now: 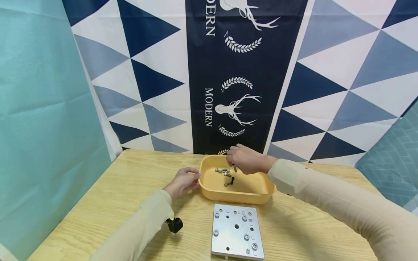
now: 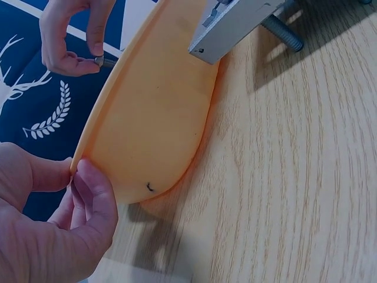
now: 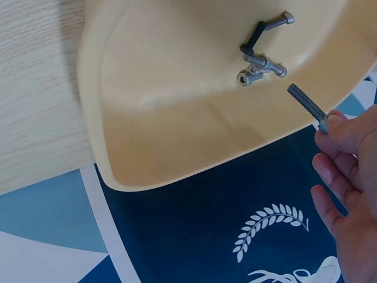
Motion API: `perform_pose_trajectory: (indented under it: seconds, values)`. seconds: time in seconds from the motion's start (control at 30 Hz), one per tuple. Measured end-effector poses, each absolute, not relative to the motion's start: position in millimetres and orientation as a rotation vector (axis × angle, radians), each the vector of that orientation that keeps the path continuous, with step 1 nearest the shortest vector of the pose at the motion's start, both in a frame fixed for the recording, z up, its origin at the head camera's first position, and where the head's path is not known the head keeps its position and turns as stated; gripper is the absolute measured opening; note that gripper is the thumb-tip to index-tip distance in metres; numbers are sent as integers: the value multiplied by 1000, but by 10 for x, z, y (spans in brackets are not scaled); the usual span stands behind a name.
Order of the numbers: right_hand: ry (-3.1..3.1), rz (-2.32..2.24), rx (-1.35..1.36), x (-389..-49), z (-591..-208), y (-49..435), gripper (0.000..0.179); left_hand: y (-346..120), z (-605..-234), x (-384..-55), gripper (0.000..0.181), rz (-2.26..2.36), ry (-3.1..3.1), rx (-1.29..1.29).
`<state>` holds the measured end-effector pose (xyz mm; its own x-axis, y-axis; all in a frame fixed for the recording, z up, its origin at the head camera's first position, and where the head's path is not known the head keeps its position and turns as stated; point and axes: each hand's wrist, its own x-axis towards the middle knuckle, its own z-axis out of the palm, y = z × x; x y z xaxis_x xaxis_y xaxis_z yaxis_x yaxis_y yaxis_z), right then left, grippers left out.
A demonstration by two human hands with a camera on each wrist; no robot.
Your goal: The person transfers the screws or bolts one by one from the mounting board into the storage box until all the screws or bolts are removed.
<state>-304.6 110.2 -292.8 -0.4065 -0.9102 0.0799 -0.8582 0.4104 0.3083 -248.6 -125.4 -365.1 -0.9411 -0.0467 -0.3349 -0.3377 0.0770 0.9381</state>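
Note:
A yellow plastic tray (image 1: 235, 197) stands toward the back of the wooden table. My left hand (image 1: 186, 180) pinches its left rim between thumb and fingers, clearly seen in the left wrist view. Over the tray's far side, my right hand (image 1: 245, 159) holds a silver bolt (image 3: 307, 104) by its head between thumb and fingertips. The threaded end points out over the tray's inside. Several silver bolts (image 3: 259, 71) lie loose on the tray floor, along with a black bolt (image 3: 253, 40).
In front of the tray is a silver metal plate (image 1: 233, 232) with holes and several bolts in it. One threaded bolt end (image 2: 284, 34) sticks out beneath the plate. A patterned cloth (image 1: 156, 72) hangs directly behind the table (image 1: 137, 174).

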Motion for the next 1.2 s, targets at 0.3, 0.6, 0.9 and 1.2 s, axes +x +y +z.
perform_pose_trajectory:
  seconds: [0.3,0.6,0.9,1.2]
  values:
    - [-2455,-314,1556,-3067,-2939,1106,20,-1248,-3641,-2470,21,1967,2131,-385]
    - [-2411,-252,1563,-2966,-2977,1230,22,-1243,-3638,-2458,22,1980,2128,-369]
    - [-2341,-186,1579,-2674,-2987,1351,25,-1234,-3630,-2451,22,1985,2112,-385]
    - [-2312,-128,1570,-2321,-3044,1414,21,-1240,-3634,-2462,22,1986,2106,-381]
